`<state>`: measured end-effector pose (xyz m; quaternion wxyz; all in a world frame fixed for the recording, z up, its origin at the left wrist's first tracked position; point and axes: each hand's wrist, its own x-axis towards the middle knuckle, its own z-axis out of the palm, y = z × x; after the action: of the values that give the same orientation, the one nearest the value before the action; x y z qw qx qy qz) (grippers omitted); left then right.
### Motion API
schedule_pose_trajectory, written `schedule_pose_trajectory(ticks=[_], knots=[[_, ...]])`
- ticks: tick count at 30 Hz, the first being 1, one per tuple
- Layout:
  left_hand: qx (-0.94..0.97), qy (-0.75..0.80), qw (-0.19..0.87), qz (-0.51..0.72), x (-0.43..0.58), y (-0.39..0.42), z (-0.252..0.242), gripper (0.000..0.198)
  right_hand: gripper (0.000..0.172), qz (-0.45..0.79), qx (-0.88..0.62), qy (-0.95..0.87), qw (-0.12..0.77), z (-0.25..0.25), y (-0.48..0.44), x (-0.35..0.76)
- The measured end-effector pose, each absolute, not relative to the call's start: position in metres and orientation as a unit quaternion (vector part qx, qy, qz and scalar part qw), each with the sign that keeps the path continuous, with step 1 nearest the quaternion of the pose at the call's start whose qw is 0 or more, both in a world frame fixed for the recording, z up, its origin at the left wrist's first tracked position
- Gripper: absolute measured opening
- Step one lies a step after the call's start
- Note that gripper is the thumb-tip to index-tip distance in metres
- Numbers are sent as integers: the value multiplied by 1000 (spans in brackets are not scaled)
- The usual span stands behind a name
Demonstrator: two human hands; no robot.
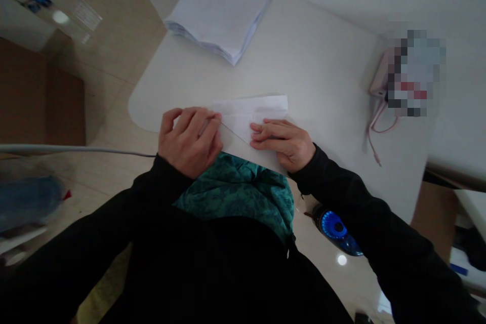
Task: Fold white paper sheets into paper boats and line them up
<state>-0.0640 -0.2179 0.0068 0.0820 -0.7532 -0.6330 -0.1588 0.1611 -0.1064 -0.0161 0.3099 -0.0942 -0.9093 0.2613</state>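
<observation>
A partly folded sheet of white paper [237, 124] lies near the front edge of the white table, with a slanting fold edge running between my hands. My left hand [192, 139] is closed over the paper's left end, its fingers curled and the fingertips pressed to the sheet; the thumb is mostly hidden. From the other side, my right hand [284, 142] has its bent fingers drawn together on the paper's lower right part, gripping it against the table. Beyond them lies a stack of white paper [228, 10].
A pink device with a cable [375, 126] sits at the table's right, beside a blurred-out item [415, 73]. On the floor are a cardboard box [41, 96] and a large blue bottle [30, 202] at left. A grey cable [76, 149] runs in from the left.
</observation>
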Motion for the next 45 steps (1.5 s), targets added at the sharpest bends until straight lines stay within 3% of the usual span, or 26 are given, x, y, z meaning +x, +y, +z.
schedule_pose_trajectory(ticks=[7, 18, 26, 36, 42, 45], knots=[[-833, -513, 52, -202, -51, -228, -3, 45, 35, 259, -153, -914, 273, -6, -116, 158], [-844, -475, 39, -247, -32, -230, -9, 46, 27, 328, -233, -881, 249, 0, -123, 161], [-812, -529, 17, -244, -44, -225, -11, 45, 33, 294, -209, -897, 256, -1, -120, 160], [-701, -693, 81, -148, -61, -202, 13, 33, 50, 203, -195, -919, 276, -8, -124, 161], [-645, -728, 31, -228, -27, -202, 7, 62, 44, 178, -274, -917, 231, 2, -152, 156], [-656, -712, -18, -249, -15, -200, 5, 60, 41, 137, -318, -911, 223, 9, -174, 148]])
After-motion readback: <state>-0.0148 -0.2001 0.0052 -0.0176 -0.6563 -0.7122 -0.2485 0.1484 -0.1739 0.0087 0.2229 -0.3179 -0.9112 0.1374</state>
